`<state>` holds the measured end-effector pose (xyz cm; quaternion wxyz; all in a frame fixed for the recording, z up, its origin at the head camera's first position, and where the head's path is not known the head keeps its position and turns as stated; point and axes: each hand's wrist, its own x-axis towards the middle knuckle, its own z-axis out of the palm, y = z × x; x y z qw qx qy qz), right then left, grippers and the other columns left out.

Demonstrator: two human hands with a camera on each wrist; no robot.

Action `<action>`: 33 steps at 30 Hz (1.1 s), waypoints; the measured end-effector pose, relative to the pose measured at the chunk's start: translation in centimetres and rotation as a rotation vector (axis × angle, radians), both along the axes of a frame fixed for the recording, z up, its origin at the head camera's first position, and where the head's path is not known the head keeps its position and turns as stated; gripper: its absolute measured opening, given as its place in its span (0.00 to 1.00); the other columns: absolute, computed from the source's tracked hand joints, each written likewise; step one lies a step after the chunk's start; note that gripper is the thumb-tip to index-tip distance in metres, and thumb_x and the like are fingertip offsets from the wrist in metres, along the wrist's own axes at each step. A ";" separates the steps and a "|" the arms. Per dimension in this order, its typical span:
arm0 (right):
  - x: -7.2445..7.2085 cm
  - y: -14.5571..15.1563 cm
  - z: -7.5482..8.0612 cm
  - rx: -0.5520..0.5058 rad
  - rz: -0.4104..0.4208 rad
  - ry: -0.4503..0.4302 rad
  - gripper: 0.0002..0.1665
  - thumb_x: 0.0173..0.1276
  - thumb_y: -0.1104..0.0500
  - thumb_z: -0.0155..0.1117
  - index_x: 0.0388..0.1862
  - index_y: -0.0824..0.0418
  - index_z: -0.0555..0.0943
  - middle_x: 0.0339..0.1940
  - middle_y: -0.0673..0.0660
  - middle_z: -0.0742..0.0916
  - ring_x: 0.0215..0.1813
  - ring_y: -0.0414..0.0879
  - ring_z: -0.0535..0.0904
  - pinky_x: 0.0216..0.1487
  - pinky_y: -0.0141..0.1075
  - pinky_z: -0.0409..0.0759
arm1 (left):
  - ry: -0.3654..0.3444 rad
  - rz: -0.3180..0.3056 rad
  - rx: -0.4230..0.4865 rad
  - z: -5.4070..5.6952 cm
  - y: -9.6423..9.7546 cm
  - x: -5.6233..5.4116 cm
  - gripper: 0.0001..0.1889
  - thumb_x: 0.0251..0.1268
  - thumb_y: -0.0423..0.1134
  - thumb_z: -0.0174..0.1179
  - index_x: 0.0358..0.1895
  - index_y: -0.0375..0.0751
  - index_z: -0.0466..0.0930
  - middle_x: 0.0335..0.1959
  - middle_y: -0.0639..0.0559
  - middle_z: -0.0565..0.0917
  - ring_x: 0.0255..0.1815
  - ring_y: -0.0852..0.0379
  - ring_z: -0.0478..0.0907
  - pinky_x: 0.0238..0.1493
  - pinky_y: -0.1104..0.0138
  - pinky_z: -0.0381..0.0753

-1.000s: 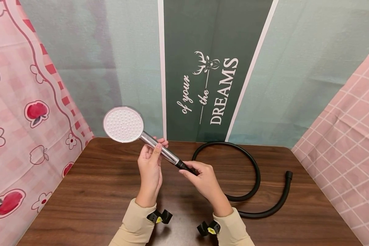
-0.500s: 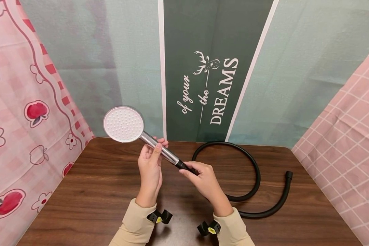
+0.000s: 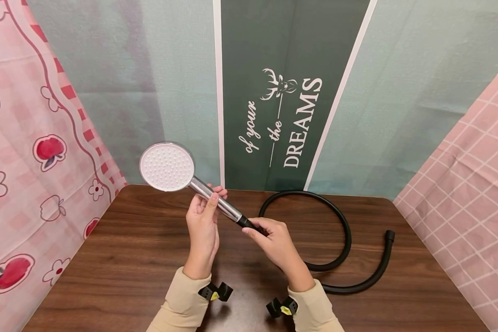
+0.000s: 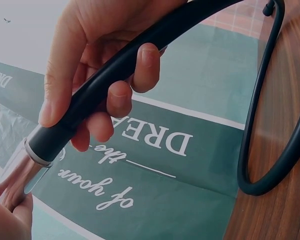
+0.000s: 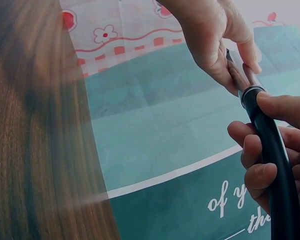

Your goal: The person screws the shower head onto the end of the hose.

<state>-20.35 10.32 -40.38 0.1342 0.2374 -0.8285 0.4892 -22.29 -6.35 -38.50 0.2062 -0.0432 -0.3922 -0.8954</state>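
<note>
A handheld shower head (image 3: pixel 167 167) with a round white nozzle face and a chrome handle is held up above the table, tilted with its face to the upper left. My left hand (image 3: pixel 203 226) grips the chrome handle, thumb on top. The black shower hose (image 4: pixel 110 70) meets the handle's lower end, and my right hand (image 3: pixel 275 242) curls its fingers round the hose there. In the right wrist view the hose's collar (image 5: pixel 252 97) sits against the handle's end under the right thumb. Whether the joint is threaded tight cannot be seen.
The rest of the hose loops over the brown wooden table (image 3: pixel 141 263), its free end (image 3: pixel 389 236) lying at the right. A green printed cloth (image 3: pixel 290 37) hangs behind the table. Pink patterned cloths stand at the left (image 3: pixel 45 193) and right (image 3: pixel 473 184).
</note>
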 end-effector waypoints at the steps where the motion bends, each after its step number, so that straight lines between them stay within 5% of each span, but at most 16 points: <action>1: 0.0 0.0 0.0 0.001 0.001 -0.001 0.08 0.66 0.57 0.70 0.42 0.57 0.88 0.30 0.53 0.87 0.28 0.35 0.73 0.27 0.28 0.77 | 0.000 0.000 0.000 0.0 0.0 0.0 0.10 0.71 0.26 0.55 0.52 0.35 0.71 0.40 0.52 0.87 0.43 0.60 0.87 0.57 0.65 0.85; 13: 0.0 -0.1 0.1 0.008 0.016 -0.011 0.09 0.68 0.57 0.67 0.44 0.58 0.87 0.30 0.53 0.86 0.29 0.35 0.74 0.28 0.28 0.77 | 0.021 0.004 0.007 0.2 0.0 0.2 0.11 0.71 0.27 0.57 0.53 0.34 0.71 0.40 0.51 0.88 0.43 0.59 0.87 0.56 0.65 0.86; 24: -0.2 -0.1 -0.2 -0.009 0.014 0.064 0.16 0.62 0.60 0.73 0.50 0.59 0.87 0.37 0.56 0.91 0.31 0.34 0.77 0.29 0.28 0.81 | 0.006 -0.010 0.007 0.1 -0.1 0.1 0.11 0.71 0.27 0.56 0.53 0.34 0.71 0.41 0.50 0.87 0.43 0.60 0.87 0.57 0.66 0.85; 28: -0.1 -0.2 -0.1 -0.010 -0.001 0.031 0.20 0.62 0.60 0.74 0.54 0.59 0.84 0.39 0.57 0.91 0.32 0.36 0.80 0.30 0.28 0.81 | 0.014 -0.008 0.007 0.2 -0.1 0.2 0.11 0.71 0.28 0.56 0.53 0.34 0.71 0.41 0.50 0.87 0.43 0.60 0.87 0.57 0.66 0.85; 33: 0.0 -0.3 0.0 -0.021 -0.031 -0.004 0.18 0.60 0.60 0.75 0.47 0.59 0.81 0.37 0.57 0.92 0.33 0.37 0.81 0.30 0.28 0.79 | 0.010 -0.008 0.006 0.2 -0.1 0.2 0.11 0.71 0.28 0.56 0.53 0.34 0.71 0.41 0.50 0.87 0.44 0.60 0.87 0.57 0.66 0.85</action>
